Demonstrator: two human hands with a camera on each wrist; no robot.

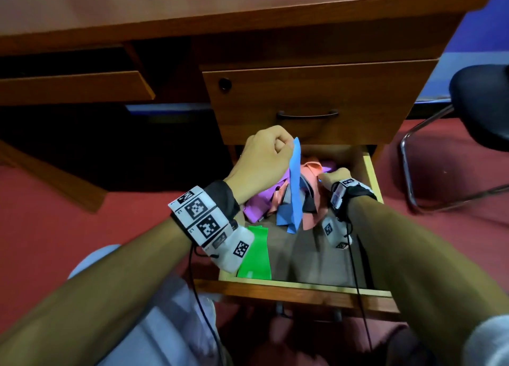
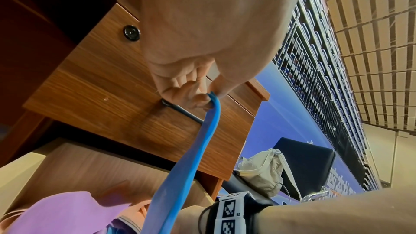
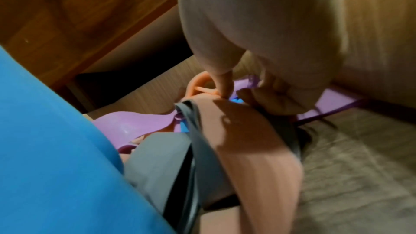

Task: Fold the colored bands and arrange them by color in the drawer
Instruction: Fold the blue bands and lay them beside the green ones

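My left hand (image 1: 286, 148) pinches the top end of a blue band (image 1: 294, 189) and holds it up in front of the upper drawer, so the band (image 2: 193, 157) hangs down into the open drawer (image 1: 303, 285). Deep at the drawer's back right, my right hand (image 1: 323, 177) pinches a small blue end (image 3: 236, 100) in the tangled pile. The pile holds a purple band (image 1: 256, 205), a salmon band (image 1: 311, 170) and a grey band (image 3: 162, 163). A folded green band (image 1: 254, 252) lies flat at the drawer's front left.
The closed upper drawer with its dark handle (image 1: 307, 115) hangs just above the pile. A black chair (image 1: 482, 104) stands to the right with a beige bag (image 2: 261, 172) on it. Bare drawer floor (image 1: 311, 255) shows to the right of the green band.
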